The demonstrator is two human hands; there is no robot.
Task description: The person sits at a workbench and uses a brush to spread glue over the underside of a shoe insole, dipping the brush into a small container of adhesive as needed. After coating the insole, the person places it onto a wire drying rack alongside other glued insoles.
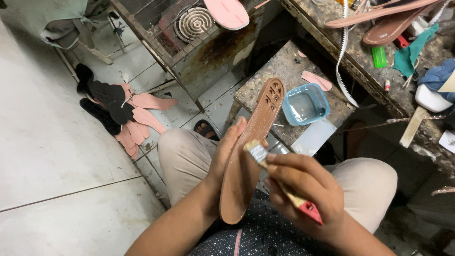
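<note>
1. Left hand (227,154) closed around the near half of a brown shoe sole (253,147); thumb along its left edge, sole held tilted over the lap, toe end pointing far and right.
2. Toe end of the sole shows a cut-out lattice pattern, just in front of the small stone bench (284,71).
3. Right hand (308,189) gripping a brush (279,180) with a red handle end; bristles touching the sole's middle.
4. Blue square tub (305,104) of clear liquid stands on the bench, just right of the sole's toe.
5. A pink insole piece (316,80) lies on the bench, beyond the tub.
6. Pile of pink and black insoles (125,111) on the tiled floor, far left, well apart from the hands.
</note>
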